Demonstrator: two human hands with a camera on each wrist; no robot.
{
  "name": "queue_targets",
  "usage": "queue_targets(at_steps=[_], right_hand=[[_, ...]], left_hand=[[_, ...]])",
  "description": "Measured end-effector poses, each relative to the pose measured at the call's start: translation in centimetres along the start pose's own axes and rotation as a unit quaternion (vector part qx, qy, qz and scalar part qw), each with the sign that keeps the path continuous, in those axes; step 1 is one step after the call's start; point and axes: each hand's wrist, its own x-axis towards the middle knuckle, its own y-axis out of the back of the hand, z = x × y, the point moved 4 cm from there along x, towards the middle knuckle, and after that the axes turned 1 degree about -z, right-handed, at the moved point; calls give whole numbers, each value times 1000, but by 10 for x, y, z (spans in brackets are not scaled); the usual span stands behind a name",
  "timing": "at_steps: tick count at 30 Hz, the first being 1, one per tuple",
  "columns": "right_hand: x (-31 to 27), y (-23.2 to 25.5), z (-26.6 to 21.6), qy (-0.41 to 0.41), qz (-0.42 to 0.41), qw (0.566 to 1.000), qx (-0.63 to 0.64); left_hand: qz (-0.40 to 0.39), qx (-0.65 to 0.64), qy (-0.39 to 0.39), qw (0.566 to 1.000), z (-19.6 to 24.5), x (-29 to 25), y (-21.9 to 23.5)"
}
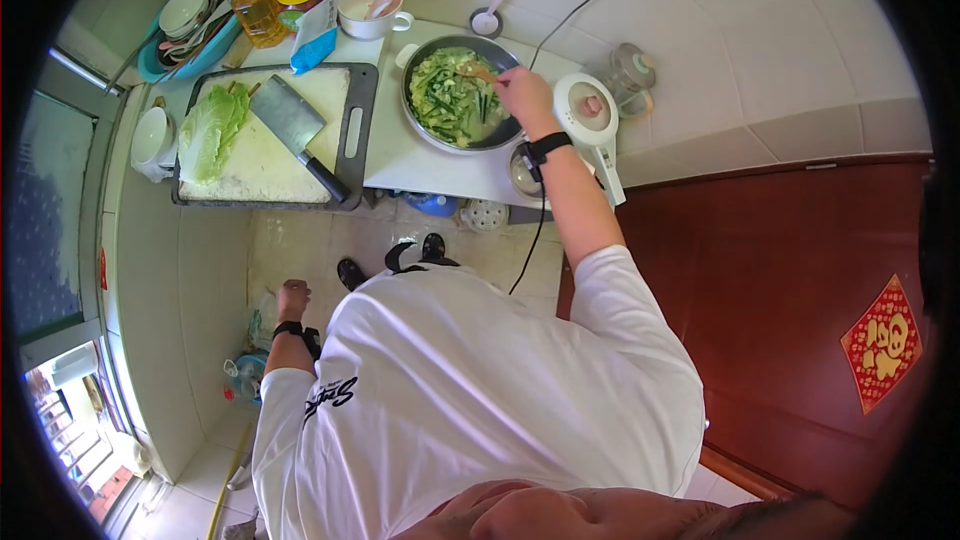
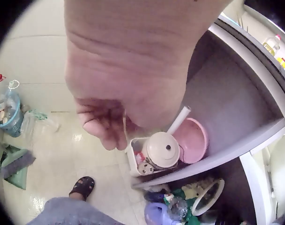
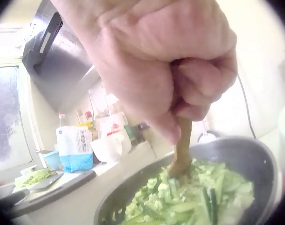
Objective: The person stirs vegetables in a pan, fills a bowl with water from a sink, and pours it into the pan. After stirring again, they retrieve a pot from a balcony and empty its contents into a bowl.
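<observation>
By tiled walls [image 1: 770,50], the right hand [image 1: 526,98] grips a brown spatula [image 3: 182,151] amid green strips [image 3: 182,206], left hand [image 1: 292,299] half-curled.

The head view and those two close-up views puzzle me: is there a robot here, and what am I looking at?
There is no robot: these are a person's own bare hands. The head view comes from a camera worn on the head, looking down; the two close-ups come from cameras worn on the wrists, one for each hand. The right hand grips a wooden utensil, its end in the green food inside a pan. The left hand hangs at the person's side, fingers loosely curled, and appears to hold nothing. On the counter, a cutting board carries a leafy vegetable and a cleaver.
</observation>
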Motion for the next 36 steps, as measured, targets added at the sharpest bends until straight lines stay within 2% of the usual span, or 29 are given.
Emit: queue_targets(at_steps=[3,5,7,9,10,12,14,16,17,20,25,27,28,30,32,35,36], right_hand=[[-12,-21,-5,7,-28,999,-21],[-13,-8,8,19,-30,999,-17],[-21,26,14,31,-34,999,-14],[-31,55,20,44,-88,992,-83],[-33,61,23,46,-89,992,-83],[-40,61,30,38,-173,952,-248],[-43,45,32,24,-190,955,-227],[-35,22,35,-4,-116,990,-78],[-27,6,40,8,-62,996,-58],[-6,2,25,0,-26,999,-34],[-6,42,8,40,-21,999,-4],[-20,47,10,29,-117,991,-63],[-28,51,9,32,-118,991,-63],[-50,47,7,67,-253,960,-98],[-59,16,14,89,-252,961,-76],[-61,-5,-6,12,-117,993,1],[-57,-13,-6,12,-116,993,2]], left_hand=[[15,17,18,1000,11,-13,-3],[19,4,2,1000,15,-11,-1],[21,-9,-11,1000,13,-10,0],[48,0,10,999,9,-12,3],[48,-2,11,999,3,-10,2],[27,31,37,998,-9,-6,0],[14,38,45,998,-17,-4,-1],[4,43,54,998,-17,-5,-2],[3,48,39,998,-15,-5,-1],[19,51,11,998,2,-14,5],[57,-12,-9,998,13,-18,4],[33,-15,-5,999,10,-20,1],[34,-18,-5,999,4,-18,0],[30,-3,8,1000,-8,-16,-2],[30,12,34,999,-18,-15,-1],[31,22,67,997,-19,-21,-1],[34,16,75,997,-17,-25,0]])
